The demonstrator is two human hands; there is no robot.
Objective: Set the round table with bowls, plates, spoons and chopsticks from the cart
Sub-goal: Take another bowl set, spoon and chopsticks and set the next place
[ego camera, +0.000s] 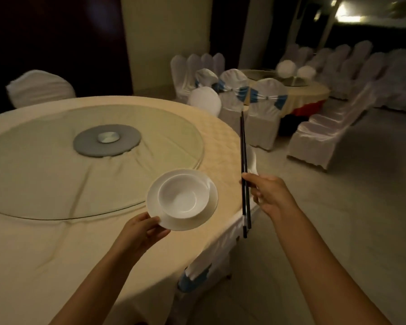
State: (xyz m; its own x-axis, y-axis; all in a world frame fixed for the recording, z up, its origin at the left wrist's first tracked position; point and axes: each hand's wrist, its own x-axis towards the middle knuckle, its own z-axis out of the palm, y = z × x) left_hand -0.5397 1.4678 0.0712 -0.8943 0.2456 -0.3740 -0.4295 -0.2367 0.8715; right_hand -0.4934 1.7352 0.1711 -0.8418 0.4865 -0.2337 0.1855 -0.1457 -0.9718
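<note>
— Where's the crockery right now?

— The left hand (142, 231) pinches the near rim of the plate (210, 207), thumb on top, fingers curled under. The bowl (182, 199) sits upright on the plate, and the pair hangs over the right-hand edge of the round table (56, 242). I can't tell whether the plate has touched the cloth yet.

— And the other hand?

— The right hand (265, 191) is closed round the chopsticks (244, 160), and what looks like a white spoon (253, 160) is tucked behind them. That hand is just past the table's right edge, over the floor.

— What does the next move turn on?

— The chopsticks' long axis. They stand nearly upright in the grip, pointing away from the person, with their lower ends hanging below the fist beside the table edge. The plate lies to the left of that hand, near but apart. I'd judge the plate goes down first, close to the right edge, then the right hand swings left and lowers the sticks to lie flat beside it.

— Anything else on the table?

— A glass turntable (45, 179) in the middle, on a grey hub (85, 146). White-covered chairs (263, 109) stand beyond the far edge.
</note>
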